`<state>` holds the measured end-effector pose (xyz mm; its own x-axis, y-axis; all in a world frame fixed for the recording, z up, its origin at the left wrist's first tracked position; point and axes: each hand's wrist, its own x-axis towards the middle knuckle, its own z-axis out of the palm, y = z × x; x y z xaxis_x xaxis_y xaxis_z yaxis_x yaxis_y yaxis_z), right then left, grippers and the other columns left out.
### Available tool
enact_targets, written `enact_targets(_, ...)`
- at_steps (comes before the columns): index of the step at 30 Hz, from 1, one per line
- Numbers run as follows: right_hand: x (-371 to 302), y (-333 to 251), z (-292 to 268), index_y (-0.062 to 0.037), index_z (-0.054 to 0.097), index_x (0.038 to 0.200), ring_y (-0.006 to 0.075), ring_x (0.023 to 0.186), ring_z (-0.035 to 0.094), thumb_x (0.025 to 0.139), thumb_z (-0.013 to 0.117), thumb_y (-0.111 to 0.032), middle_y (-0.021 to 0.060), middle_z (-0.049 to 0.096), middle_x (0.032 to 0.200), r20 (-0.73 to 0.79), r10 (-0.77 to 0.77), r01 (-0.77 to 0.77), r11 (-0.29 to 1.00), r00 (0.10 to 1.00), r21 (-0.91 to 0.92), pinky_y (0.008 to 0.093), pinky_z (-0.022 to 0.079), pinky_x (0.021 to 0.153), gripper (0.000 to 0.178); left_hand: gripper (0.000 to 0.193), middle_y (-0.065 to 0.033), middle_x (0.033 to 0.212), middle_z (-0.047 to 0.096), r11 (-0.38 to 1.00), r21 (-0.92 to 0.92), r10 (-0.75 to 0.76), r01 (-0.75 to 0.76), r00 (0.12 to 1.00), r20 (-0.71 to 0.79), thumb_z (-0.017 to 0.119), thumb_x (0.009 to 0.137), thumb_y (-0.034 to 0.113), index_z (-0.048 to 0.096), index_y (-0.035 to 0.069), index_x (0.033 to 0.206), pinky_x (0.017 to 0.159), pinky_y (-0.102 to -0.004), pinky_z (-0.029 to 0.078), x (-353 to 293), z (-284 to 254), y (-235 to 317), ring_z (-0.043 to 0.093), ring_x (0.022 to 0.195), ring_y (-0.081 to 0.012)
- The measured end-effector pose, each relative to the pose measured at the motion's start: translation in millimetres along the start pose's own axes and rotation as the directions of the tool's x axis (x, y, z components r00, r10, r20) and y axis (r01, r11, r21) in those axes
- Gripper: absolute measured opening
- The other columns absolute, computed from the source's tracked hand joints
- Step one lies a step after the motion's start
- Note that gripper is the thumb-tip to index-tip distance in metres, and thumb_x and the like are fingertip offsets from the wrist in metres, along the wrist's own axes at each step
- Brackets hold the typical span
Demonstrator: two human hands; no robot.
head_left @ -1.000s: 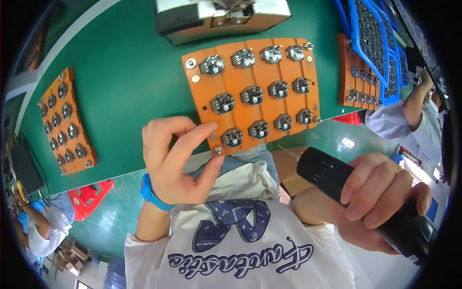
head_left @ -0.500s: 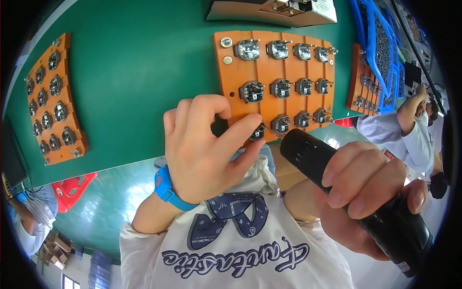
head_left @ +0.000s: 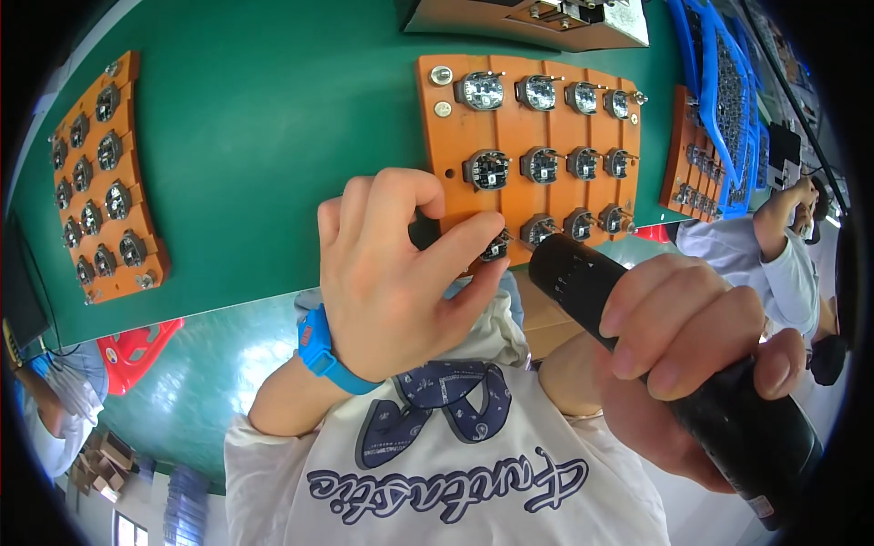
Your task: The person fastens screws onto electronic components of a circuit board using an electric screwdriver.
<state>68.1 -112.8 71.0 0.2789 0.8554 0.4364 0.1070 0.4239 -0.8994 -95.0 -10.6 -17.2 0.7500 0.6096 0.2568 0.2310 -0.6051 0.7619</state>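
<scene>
On the green table (head_left: 273, 136), an orange fixture board (head_left: 533, 146) lies at centre, carrying rows of small round metal components (head_left: 490, 169). Left hand (head_left: 391, 273), with a blue wristband (head_left: 323, 350), is curled at the board's near edge; thumb and forefinger pinch one component (head_left: 497, 244) in the bottom row, at the near left corner of the board. Right hand (head_left: 692, 364) is closed in a full grip around a black cylindrical tool (head_left: 655, 355), whose front end sits just beside the bottom row, near the pinched component. Whether the tool tip touches the board cannot be determined.

A second orange board (head_left: 105, 182) with similar components lies well apart at the left. A third board (head_left: 690, 168) and blue trays (head_left: 724, 100) lie at the right. A grey box (head_left: 528, 23) stands beyond the centre board. Another person's sleeve (head_left: 783, 273) shows at the right edge.
</scene>
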Motion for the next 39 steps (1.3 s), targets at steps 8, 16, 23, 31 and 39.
enact_targets(8,2,-4,0,-0.0133,0.050,0.127,0.0264,0.067,0.062,0.100,0.058,-0.043,0.0121,0.063,0.091,-0.051,0.070,-0.066,0.995,0.996,0.073,0.0407,0.049,0.059,0.041,0.045,-0.0040,0.100,0.050,1.000,0.005,0.001,-0.001,1.000,0.023,0.088,0.060,0.013,0.079,0.019,0.104,0.077,-0.0364,0.038,3,-3,1,0.050,0.089,-0.0237)
enact_targets(16,14,-8,0,-0.0165,0.055,0.118,0.0302,0.061,0.061,0.106,0.055,-0.022,0.0149,0.067,0.087,-0.152,0.113,-0.103,0.992,0.982,0.076,0.0426,0.051,0.057,0.013,0.042,-0.0039,0.099,0.050,1.000,0.004,-0.004,0.003,1.000,0.025,0.089,0.061,0.014,0.079,0.018,0.102,0.076,-0.0361,0.037,5,-5,5,0.051,0.088,-0.0231)
enact_targets(23,97,-28,-39,-0.0136,0.059,0.104,0.0132,0.069,0.057,0.086,0.065,-0.045,-0.0023,0.054,0.080,0.016,-0.113,0.113,0.991,0.994,-0.067,0.0302,0.046,0.070,0.036,0.037,-0.0035,0.098,0.050,0.999,-0.007,-0.037,0.037,0.999,0.009,0.089,0.061,0.017,0.080,0.019,0.097,0.075,-0.0379,0.035,3,-6,7,0.052,0.088,-0.0229)
enact_targets(31,142,-13,-27,-0.0131,0.058,0.099,0.0136,0.072,0.056,0.079,0.066,-0.046,-0.0018,0.052,0.079,-0.447,0.300,-0.231,0.952,0.843,0.202,0.0303,0.043,0.074,0.039,0.040,-0.0036,0.099,0.051,0.999,-0.011,-0.044,0.044,0.999,0.002,0.090,0.060,0.017,0.080,0.019,0.098,0.078,-0.0374,0.038,6,-5,8,0.052,0.088,-0.0225)
enact_targets(39,64,-27,-41,-0.0114,0.054,0.098,0.0157,0.065,0.055,0.078,0.063,-0.058,-0.0001,0.051,0.078,-0.118,-0.058,0.044,0.992,0.991,-0.117,0.0332,0.045,0.068,0.052,0.047,-0.0026,0.102,0.052,0.999,-0.023,-0.045,0.046,0.998,0.036,0.092,0.062,0.023,0.078,0.017,0.107,0.079,-0.0400,0.036,5,-9,10,0.052,0.095,-0.0245)
